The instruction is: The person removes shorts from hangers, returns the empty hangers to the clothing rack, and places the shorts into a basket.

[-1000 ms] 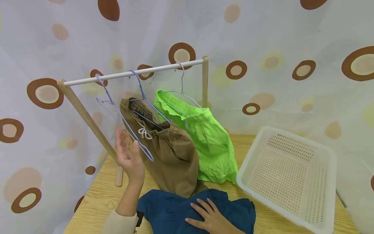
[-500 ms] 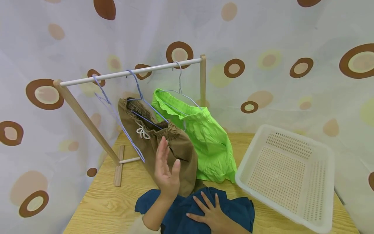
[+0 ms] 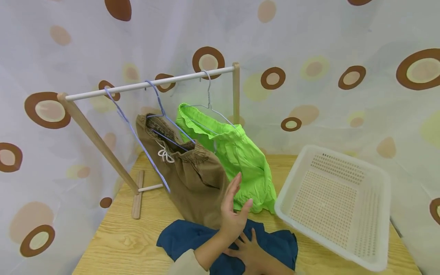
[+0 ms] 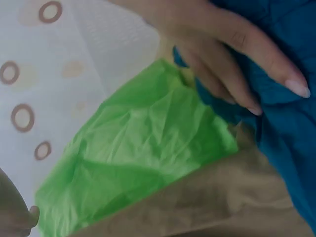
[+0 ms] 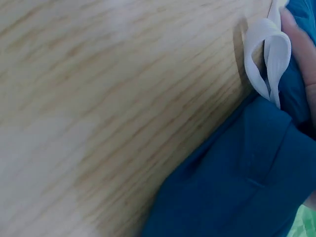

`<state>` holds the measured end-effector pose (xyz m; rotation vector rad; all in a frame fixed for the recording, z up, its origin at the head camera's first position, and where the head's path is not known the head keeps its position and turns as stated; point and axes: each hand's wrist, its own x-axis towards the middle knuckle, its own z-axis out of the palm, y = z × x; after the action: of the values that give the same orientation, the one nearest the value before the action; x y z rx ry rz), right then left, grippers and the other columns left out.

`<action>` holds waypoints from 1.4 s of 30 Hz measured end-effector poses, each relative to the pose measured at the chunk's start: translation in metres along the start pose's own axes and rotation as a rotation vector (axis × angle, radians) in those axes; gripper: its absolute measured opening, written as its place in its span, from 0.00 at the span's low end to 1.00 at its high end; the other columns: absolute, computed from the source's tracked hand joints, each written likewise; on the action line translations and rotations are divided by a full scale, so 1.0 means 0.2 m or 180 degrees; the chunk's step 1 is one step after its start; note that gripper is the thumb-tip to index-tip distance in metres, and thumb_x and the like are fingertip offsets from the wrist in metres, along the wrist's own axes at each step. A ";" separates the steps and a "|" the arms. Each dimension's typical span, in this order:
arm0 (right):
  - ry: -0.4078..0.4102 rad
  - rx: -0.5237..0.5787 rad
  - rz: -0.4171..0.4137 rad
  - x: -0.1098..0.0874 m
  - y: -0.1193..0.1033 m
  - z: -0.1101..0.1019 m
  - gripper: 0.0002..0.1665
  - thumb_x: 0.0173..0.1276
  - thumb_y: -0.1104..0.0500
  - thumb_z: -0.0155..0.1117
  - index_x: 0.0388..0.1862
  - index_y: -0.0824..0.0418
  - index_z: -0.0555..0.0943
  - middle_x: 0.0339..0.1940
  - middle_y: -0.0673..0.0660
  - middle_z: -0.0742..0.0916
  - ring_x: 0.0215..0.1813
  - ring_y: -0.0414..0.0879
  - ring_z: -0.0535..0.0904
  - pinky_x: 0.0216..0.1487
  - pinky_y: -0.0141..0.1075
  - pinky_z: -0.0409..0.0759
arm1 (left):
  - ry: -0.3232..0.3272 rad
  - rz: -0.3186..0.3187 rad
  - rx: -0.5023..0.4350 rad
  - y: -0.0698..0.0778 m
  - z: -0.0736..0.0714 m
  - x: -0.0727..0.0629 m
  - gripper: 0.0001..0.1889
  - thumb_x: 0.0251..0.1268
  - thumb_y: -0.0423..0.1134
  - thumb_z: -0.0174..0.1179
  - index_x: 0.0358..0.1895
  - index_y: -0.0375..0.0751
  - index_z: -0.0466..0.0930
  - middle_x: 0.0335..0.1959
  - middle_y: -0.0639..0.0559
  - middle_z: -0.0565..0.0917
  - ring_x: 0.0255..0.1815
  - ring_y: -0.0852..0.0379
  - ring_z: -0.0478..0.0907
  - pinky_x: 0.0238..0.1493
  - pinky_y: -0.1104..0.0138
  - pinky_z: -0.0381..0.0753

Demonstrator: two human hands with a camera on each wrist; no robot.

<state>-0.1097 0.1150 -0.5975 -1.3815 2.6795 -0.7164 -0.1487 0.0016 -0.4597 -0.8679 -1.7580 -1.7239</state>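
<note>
A dark blue garment (image 3: 185, 233) with a white drawstring (image 5: 269, 54) lies on the table in front of me. My right hand (image 3: 252, 254) rests on it with spread fingers, partly covered in the head view by the left forearm. Raised above the cloth, my left hand (image 3: 234, 214) holds nothing; its fingers are straight and its thumb stands apart. Behind it hang brown drawstring shorts (image 3: 196, 179) and bright green shorts (image 3: 249, 164), each on a wire hanger. A bare blue hanger (image 3: 137, 137) hangs at the left of the rail.
The hangers hook over the white rail (image 3: 128, 87) of a small wooden rack at the back left. A white perforated plastic basket (image 3: 379, 214) stands at the right on the wood-grain table (image 3: 113, 244). A patterned curtain (image 3: 309, 34) closes off the back.
My left hand has moved right, away from the bare hanger, past the brown shorts to above the blue garment. The right hand stays on the cloth. The bare hanger has swung slightly.
</note>
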 end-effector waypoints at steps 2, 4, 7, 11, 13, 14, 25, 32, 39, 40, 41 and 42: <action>0.0048 -0.0153 0.0009 0.00 0.00 -0.01 0.50 0.51 0.17 0.22 0.73 0.32 0.45 0.72 0.61 0.60 0.71 0.63 0.55 0.44 0.75 0.65 | -0.0145 -0.0225 0.0010 -0.03 0.05 -0.01 0.27 0.65 0.31 0.54 0.66 0.27 0.58 0.68 0.39 0.64 0.67 0.52 0.63 0.63 0.63 0.70; 0.0026 -0.0232 0.0026 -0.01 -0.01 -0.02 0.49 0.53 0.18 0.25 0.73 0.34 0.49 0.68 0.65 0.64 0.65 0.68 0.62 0.43 0.72 0.68 | -0.0332 -0.0506 -0.0021 -0.08 0.09 -0.02 0.27 0.65 0.32 0.54 0.66 0.29 0.59 0.66 0.35 0.65 0.66 0.47 0.64 0.62 0.60 0.71; -0.0182 -0.0375 0.0180 -0.02 -0.01 -0.04 0.45 0.55 0.22 0.45 0.70 0.37 0.60 0.67 0.65 0.68 0.64 0.67 0.65 0.42 0.68 0.71 | -0.0554 -0.0866 -0.0006 -0.14 0.13 -0.02 0.27 0.65 0.30 0.54 0.66 0.29 0.60 0.65 0.33 0.66 0.63 0.40 0.65 0.61 0.54 0.71; -0.0422 -0.0785 0.0358 -0.05 -0.02 -0.07 0.40 0.48 0.33 0.65 0.62 0.39 0.71 0.60 0.61 0.74 0.59 0.60 0.70 0.39 0.59 0.77 | -0.0620 -0.1144 -0.0032 -0.16 0.17 0.03 0.26 0.63 0.26 0.54 0.64 0.25 0.61 0.64 0.31 0.67 0.61 0.35 0.67 0.59 0.46 0.70; -0.0422 -0.0962 0.0379 -0.07 -0.03 -0.08 0.38 0.46 0.35 0.68 0.59 0.38 0.73 0.55 0.59 0.77 0.54 0.57 0.72 0.37 0.55 0.78 | -0.0642 -0.1237 -0.0075 -0.14 0.17 0.06 0.25 0.63 0.25 0.54 0.63 0.23 0.62 0.63 0.30 0.67 0.61 0.34 0.67 0.58 0.44 0.69; -0.0393 -0.0998 0.0379 -0.08 -0.03 -0.08 0.37 0.46 0.36 0.69 0.58 0.38 0.73 0.54 0.58 0.77 0.53 0.56 0.73 0.35 0.53 0.78 | -0.0661 -0.1274 -0.0097 -0.12 0.17 0.07 0.25 0.63 0.25 0.54 0.63 0.22 0.62 0.63 0.29 0.67 0.60 0.33 0.67 0.58 0.43 0.69; 0.0543 -0.0787 0.0105 -0.27 0.01 -0.09 0.22 0.55 0.31 0.58 0.40 0.42 0.81 0.35 0.49 0.79 0.37 0.41 0.72 0.26 0.27 0.67 | -0.0763 -0.1554 -0.0146 -0.06 0.23 0.14 0.24 0.64 0.27 0.53 0.63 0.22 0.62 0.61 0.29 0.69 0.59 0.34 0.69 0.58 0.44 0.69; 0.0643 -0.0402 0.0062 -0.34 0.02 -0.12 0.19 0.54 0.33 0.62 0.35 0.44 0.82 0.32 0.47 0.78 0.34 0.34 0.68 0.26 0.22 0.59 | -0.0721 -0.1627 -0.0144 -0.08 0.28 0.13 0.24 0.65 0.30 0.54 0.63 0.27 0.63 0.60 0.33 0.71 0.59 0.38 0.70 0.59 0.47 0.70; 0.0586 -0.0421 0.0059 -0.42 0.04 -0.16 0.20 0.51 0.33 0.64 0.36 0.44 0.83 0.32 0.45 0.76 0.34 0.31 0.65 0.25 0.20 0.56 | -0.0736 -0.1677 -0.0002 -0.18 0.34 0.04 0.25 0.63 0.31 0.56 0.63 0.28 0.65 0.59 0.35 0.72 0.57 0.39 0.72 0.58 0.52 0.74; 0.0664 -0.0409 0.0015 -0.43 0.04 -0.15 0.20 0.51 0.34 0.64 0.36 0.44 0.83 0.32 0.45 0.76 0.34 0.31 0.65 0.26 0.20 0.57 | -0.0750 -0.1690 -0.0006 -0.20 0.35 0.02 0.25 0.63 0.32 0.57 0.63 0.29 0.65 0.58 0.35 0.73 0.56 0.40 0.72 0.58 0.54 0.75; 0.0752 -0.0388 -0.0059 -0.44 0.05 -0.15 0.20 0.52 0.34 0.64 0.36 0.44 0.83 0.32 0.45 0.76 0.34 0.31 0.65 0.26 0.19 0.58 | -0.0765 -0.1687 0.0014 -0.23 0.36 0.01 0.25 0.63 0.33 0.57 0.63 0.30 0.65 0.57 0.36 0.73 0.55 0.41 0.73 0.57 0.56 0.76; 0.0849 -0.0369 -0.0145 -0.44 0.06 -0.16 0.20 0.54 0.34 0.63 0.36 0.45 0.83 0.33 0.45 0.77 0.35 0.31 0.65 0.27 0.19 0.59 | -0.0774 -0.1707 0.0026 -0.25 0.36 0.00 0.25 0.64 0.34 0.57 0.63 0.31 0.66 0.57 0.37 0.74 0.55 0.42 0.74 0.56 0.58 0.76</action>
<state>-0.0733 0.2012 -0.5886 -1.4734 2.9438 -0.8152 -0.1807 0.0744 -0.4966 -0.6591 -2.3177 -1.9966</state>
